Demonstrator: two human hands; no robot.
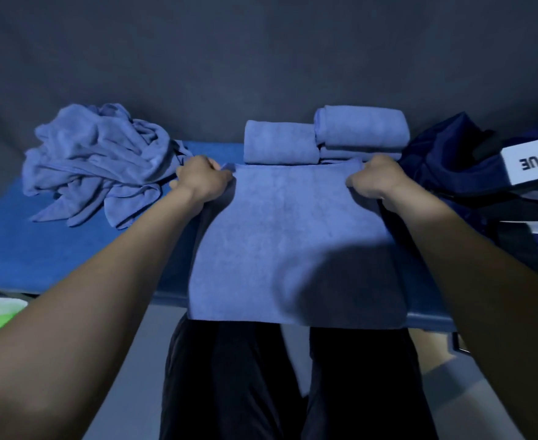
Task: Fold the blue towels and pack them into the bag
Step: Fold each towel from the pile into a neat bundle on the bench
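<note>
A blue table (pixel 39 249) runs left to right across the scene, with a dark wall behind it. The largest thing on it is the flat towel (pixel 290 242), spread in the middle with its near edge hanging just over the table's near rim, above the person's legs. Its long axis appears to run from near to far, straight out from the body.

To the far left lies a crumpled pile (pixel 96 163) of blue towels not yet folded. At the right edge sits the dark blue bag (pixel 445 160), slumped, carrying a white label with lettering (only partly readable). Along the far side, just beyond the flat towel, are the folded towels (pixel 321 138) — one alone on the left and a short stack touching it on the right.

The left hand (pixel 202 179) pinches the towel's far left corner, fingers curled round the cloth; the right hand (pixel 379 179) grips the far right corner the same way. Both arms reach equally far, so neither hand is nearer.

What matters for the coming move, I judge, is that the held edge is the far one — the rest of the towel lies between hands and body, so drawing that edge toward the near rim would halve it across its length.
</note>
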